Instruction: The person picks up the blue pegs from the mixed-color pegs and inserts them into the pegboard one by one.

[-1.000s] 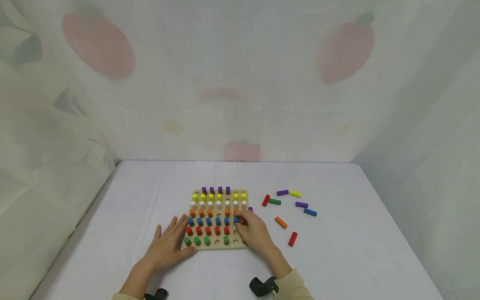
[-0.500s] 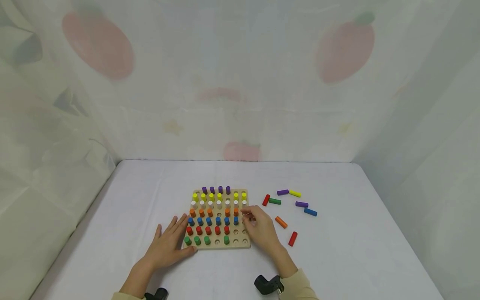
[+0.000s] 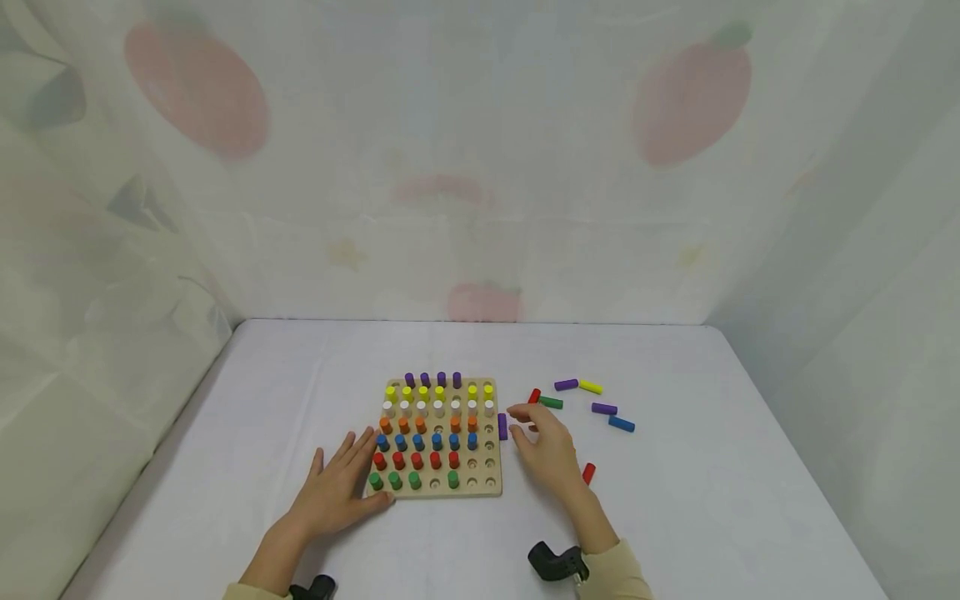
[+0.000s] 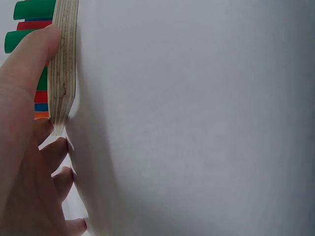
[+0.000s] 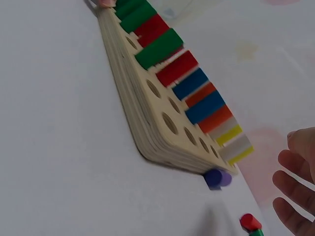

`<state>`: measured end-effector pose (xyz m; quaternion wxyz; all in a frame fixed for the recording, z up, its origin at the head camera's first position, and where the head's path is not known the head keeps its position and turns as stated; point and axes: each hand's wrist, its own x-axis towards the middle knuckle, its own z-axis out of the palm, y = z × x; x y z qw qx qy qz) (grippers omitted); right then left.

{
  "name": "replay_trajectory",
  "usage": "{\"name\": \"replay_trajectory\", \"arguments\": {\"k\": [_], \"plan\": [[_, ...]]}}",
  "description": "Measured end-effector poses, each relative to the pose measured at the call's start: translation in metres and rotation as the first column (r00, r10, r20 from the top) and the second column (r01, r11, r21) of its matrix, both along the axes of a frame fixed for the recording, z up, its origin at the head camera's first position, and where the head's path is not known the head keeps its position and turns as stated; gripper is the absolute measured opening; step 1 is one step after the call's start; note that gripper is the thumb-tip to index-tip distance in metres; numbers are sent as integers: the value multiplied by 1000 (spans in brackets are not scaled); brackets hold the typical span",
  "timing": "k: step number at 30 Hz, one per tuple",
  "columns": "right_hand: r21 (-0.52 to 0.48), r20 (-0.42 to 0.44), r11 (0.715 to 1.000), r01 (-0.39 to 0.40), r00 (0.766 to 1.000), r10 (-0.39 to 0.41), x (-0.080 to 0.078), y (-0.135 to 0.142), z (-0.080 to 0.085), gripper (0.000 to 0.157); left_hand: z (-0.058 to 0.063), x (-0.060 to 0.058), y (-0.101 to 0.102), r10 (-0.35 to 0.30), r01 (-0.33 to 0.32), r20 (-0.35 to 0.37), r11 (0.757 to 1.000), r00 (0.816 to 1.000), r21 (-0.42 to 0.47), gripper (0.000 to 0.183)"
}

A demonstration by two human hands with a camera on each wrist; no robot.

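Note:
A wooden pegboard bears rows of upright purple, yellow, white, orange, blue, red and green pegs. My left hand lies spread at its front left corner; in the left wrist view the thumb touches the board's edge. Just right of the board, my right hand hovers with thumb and index finger apart and nothing between them. A purple peg lies along the board's right side, close to those fingertips. A blue peg stands at the right end of the blue pegs. Bare holes show in the right wrist view.
Several loose pegs lie on the white cloth to the right: a yellow peg, a green peg, a blue peg, purple ones and red ones, one partly behind my right hand. Printed fabric walls enclose the table.
My right hand has let go of the blue peg and moved right, off the board. The purple peg beside the board now shows fully, while the loose orange peg is hidden. My left hand stays put.

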<state>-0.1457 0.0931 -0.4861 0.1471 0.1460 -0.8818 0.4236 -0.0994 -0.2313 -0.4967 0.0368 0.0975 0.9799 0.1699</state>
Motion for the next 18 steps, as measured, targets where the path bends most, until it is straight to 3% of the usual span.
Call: {"name": "replay_trajectory", "arguments": {"k": [6, 18], "plan": [[-20, -52, 998, 62, 997, -63, -5, 19, 0, 25, -1, 0, 0, -2, 2, -8, 1000, 1000, -5, 97], [-42, -27, 990, 136, 990, -137, -6, 52, 3, 26, 0, 1, 1, -2, 2, -11, 1000, 1000, -6, 97]]}}
